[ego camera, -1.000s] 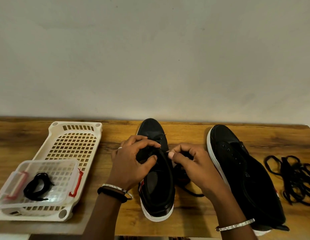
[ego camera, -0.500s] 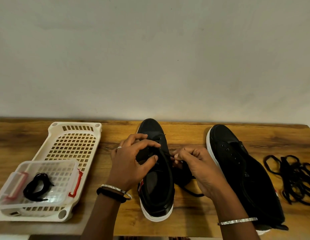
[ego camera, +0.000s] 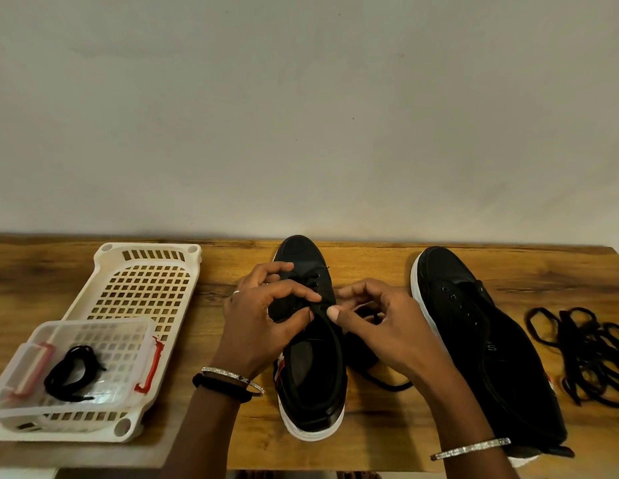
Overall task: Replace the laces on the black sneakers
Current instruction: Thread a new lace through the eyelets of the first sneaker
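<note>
I am pinching the lace (ego camera: pixel 391 387) in the grip of my right hand (ego camera: pixel 387 326), just right of the sneaker (ego camera: pixel 311 382) on the desk (ego camera: pixel 370 261), while my left hand (ego camera: pixel 263 316) is gripping its eyelet flap. The cord looks limp and light, so I judge it is best held near the tip.

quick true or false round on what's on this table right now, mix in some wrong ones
1. The left hand grips the middle sneaker while the right hand holds a loose lace. True.
2. The right sneaker is laced. False: its eyelets are empty.
3. A lace pile lies on the table right of both sneakers. True.
4. The clear box is empty. False: it holds a black lace.
5. The clear box sits in the white basket. True.
</note>
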A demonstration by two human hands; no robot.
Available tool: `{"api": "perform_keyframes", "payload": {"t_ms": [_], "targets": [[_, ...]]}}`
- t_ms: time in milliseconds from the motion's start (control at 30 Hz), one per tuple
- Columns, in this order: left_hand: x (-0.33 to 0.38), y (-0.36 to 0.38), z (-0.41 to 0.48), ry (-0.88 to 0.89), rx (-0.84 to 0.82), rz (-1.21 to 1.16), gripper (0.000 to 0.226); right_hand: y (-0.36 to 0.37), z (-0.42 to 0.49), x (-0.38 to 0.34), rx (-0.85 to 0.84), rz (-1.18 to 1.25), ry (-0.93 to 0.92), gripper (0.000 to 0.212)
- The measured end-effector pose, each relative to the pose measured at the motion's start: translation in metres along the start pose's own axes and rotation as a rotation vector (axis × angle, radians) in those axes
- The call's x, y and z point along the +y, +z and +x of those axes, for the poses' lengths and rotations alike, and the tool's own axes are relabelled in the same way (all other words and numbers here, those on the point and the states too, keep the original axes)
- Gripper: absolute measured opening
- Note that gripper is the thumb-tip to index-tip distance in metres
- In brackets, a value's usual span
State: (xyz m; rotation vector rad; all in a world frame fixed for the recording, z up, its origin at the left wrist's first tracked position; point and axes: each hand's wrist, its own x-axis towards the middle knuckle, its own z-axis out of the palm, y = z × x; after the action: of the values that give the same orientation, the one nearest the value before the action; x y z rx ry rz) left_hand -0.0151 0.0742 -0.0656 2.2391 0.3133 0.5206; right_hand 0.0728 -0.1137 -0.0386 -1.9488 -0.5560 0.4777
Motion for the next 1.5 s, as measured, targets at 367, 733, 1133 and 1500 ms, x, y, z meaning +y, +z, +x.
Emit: {"api": "perform_keyframes", "payload": {"t_ms": [367,733,1133,1500], "targets": [[-0.003,0.0,0.001,0.016,0.005,-0.005,0.036,0.021,0.004,-0.006,0.088,-0.418,-0.252,0.029],[0.0,-0.004,-0.001,0.006,-0.013,0.05,0.036,0.035,0.003,-0.02,-0.002,0.547,0.456,0.039],[-0.002,-0.003,-0.001,0.059,-0.048,-0.032,0.032,0.035,0.005,-0.012,0.042,0.282,0.351,0.038],[-0.001,-0.004,-0.002,0.031,-0.044,-0.082,0.027,0.03,0.001,-0.015,0.076,0.246,0.392,0.032]]}}
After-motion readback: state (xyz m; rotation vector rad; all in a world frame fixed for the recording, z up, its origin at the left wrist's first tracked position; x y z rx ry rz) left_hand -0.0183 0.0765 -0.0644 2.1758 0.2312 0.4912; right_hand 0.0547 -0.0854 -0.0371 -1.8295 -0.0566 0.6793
